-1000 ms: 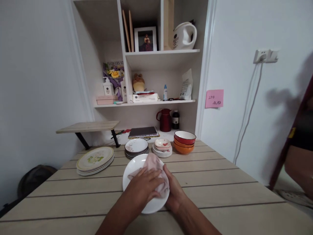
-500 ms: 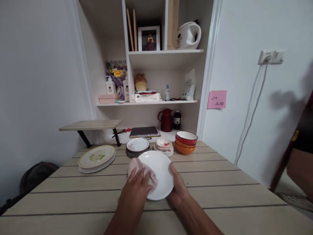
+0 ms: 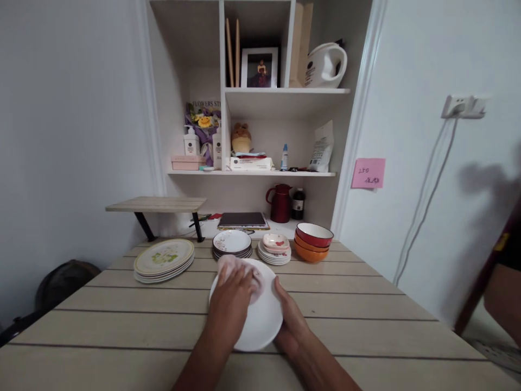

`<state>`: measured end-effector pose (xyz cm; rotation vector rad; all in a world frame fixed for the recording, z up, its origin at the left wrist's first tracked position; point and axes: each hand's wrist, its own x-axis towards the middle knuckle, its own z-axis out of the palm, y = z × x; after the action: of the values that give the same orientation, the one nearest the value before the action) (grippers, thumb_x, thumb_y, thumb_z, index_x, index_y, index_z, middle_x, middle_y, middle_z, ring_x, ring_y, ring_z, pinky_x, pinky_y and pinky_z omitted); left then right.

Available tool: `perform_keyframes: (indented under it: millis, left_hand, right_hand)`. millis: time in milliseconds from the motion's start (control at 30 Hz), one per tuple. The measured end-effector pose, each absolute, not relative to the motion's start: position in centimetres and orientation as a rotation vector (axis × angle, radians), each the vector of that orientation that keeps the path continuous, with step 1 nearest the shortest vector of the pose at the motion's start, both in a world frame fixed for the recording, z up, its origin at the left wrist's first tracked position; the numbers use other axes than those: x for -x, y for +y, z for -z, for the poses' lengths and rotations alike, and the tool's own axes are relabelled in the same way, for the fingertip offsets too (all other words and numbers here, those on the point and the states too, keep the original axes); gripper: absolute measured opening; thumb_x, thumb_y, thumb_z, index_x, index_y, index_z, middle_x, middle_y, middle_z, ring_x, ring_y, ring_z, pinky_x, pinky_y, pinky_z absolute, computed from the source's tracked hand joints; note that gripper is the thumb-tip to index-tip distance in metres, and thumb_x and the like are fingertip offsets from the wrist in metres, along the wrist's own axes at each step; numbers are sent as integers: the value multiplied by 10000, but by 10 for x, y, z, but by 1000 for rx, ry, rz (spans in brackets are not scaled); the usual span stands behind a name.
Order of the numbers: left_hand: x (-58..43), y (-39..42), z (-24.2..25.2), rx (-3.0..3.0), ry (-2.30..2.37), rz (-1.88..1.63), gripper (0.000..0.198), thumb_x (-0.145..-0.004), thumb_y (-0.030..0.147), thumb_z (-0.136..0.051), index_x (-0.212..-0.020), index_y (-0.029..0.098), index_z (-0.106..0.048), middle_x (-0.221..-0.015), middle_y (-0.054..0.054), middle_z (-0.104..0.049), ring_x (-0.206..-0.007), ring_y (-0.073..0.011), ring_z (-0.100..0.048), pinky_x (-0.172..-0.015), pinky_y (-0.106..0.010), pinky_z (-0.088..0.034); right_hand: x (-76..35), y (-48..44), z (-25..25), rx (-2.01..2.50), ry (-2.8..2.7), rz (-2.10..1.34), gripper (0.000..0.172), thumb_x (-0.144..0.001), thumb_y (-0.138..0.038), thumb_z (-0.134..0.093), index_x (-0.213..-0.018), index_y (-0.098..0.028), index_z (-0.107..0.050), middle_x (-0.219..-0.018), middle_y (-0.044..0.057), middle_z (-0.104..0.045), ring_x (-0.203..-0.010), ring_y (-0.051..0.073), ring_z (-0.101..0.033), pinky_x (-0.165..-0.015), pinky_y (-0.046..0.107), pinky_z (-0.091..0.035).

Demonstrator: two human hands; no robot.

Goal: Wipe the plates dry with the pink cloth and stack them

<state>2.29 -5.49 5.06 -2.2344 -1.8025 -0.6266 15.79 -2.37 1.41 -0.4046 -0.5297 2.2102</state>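
A plain white plate [image 3: 262, 320] is held tilted above the front part of the wooden table. My right hand [image 3: 291, 320] grips its right rim, thumb at the edge and the other fingers hidden beneath. Over the plate's upper left, my left hand [image 3: 232, 293] presses a pale pink cloth [image 3: 234, 264] against the surface. Its fingers lie over the cloth, and part of the cloth is covered by them. Behind the plate stand a stack of dark-rimmed plates [image 3: 232, 241] and a stack of small white plates with pinkish square dishes [image 3: 275, 244] on top.
Large plates with a green print [image 3: 165, 257] are stacked at the left, in front of a small raised shelf [image 3: 157, 204]. Red and orange bowls [image 3: 313, 241] are nested at the right. Behind are a dark red jug [image 3: 280, 203] and a closed laptop [image 3: 243, 219] under white shelving.
My left hand and the cloth have moved up and inward across the plate. The plate has shifted slightly left and down in view, with my right hand still on its rim.
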Motion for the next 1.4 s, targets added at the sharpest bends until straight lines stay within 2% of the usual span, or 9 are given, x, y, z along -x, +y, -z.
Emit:
perform_keyframes:
  millis: [167, 333, 533, 733, 933, 1033, 1100, 1300, 1400]
  left_hand:
    - [-16, -72, -26, 2130, -1859, 443, 359, -914, 178, -443, -1236, 186, -602, -1334, -86, -571, -1269, -232, -498, -1146, -473, -274]
    - [-24, -89, -4, 2148, -1786, 441, 417, -893, 159, -443, -1294, 176, -556, -1373, -84, -525, -1297, -236, -465, -1096, -414, -377]
    - [-42, -78, -20, 2355, -1727, 583, 487, -896, 183, -432, -1379, 237, -454, -1468, -35, -404, -1366, -214, -366, -1128, -437, -321]
    - [-58, -53, -36, 2312, -1798, 682, 502, -881, 133, -384, -1372, 192, -465, -1493, -60, -375, -1397, -239, -301, -1137, -487, -277]
    - [-58, -73, -32, 2454, -1541, 663, 404, -889, 192, -453, -1274, 249, -558, -1405, -26, -510, -1318, -211, -439, -1109, -468, -346]
    - [-39, -92, -19, 2404, -1345, 705, 399, -895, 205, -485, -1276, 304, -542, -1328, 20, -586, -1246, -162, -517, -1119, -426, -343]
    - [-23, -101, -11, 2299, -1309, 686, 356, -890, 214, -501, -1228, 288, -583, -1286, 20, -619, -1200, -171, -558, -1121, -419, -337]
    - [1, -93, -14, 2061, -1645, 656, 356, -913, 179, -429, -1216, 259, -598, -1327, -33, -586, -1266, -224, -500, -1118, -538, -280]
    - [-3, -74, -25, 2005, -1865, 652, 374, -913, 164, -419, -1243, 217, -586, -1377, -84, -533, -1322, -236, -434, -1123, -525, -269]
  right_hand:
    - [-161, -17, -10, 494, -458, -2066, 625, -862, -544, -509, -1281, -81, -536, -1076, 148, -716, -1037, 260, -659, -977, 412, -450]
    - [-162, -17, -8, 487, -491, -2105, 659, -845, -586, -509, -1269, -83, -547, -1112, 151, -702, -1072, 262, -641, -987, 413, -441]
    - [-161, -23, -13, 389, -538, -2270, 664, -875, -598, -439, -1262, -71, -554, -1146, 163, -684, -1101, 261, -623, -1001, 412, -420]
    - [-158, -27, -20, 312, -465, -2283, 605, -888, -560, -446, -1288, -114, -535, -1161, 145, -679, -1099, 243, -622, -1007, 409, -409]
    - [-170, -24, -25, 416, -399, -2284, 635, -856, -614, -443, -1156, -81, -614, -1055, 168, -712, -1082, 289, -626, -987, 469, -419]
    - [-174, -21, -24, 468, -373, -2240, 719, -827, -663, -439, -1189, -62, -596, -1060, 188, -708, -1081, 315, -625, -973, 495, -428]
    - [-174, -18, -21, 445, -405, -2128, 689, -834, -638, -457, -1232, -88, -576, -1095, 170, -702, -1087, 303, -624, -981, 486, -427]
    - [-165, -17, -13, 425, -509, -2106, 686, -840, -603, -493, -1306, -101, -523, -1160, 164, -678, -1107, 281, -618, -1011, 456, -413]
    - [-161, -21, -13, 455, -514, -2127, 687, -837, -584, -521, -1318, -94, -511, -1138, 166, -688, -1093, 273, -628, -1015, 441, -416]
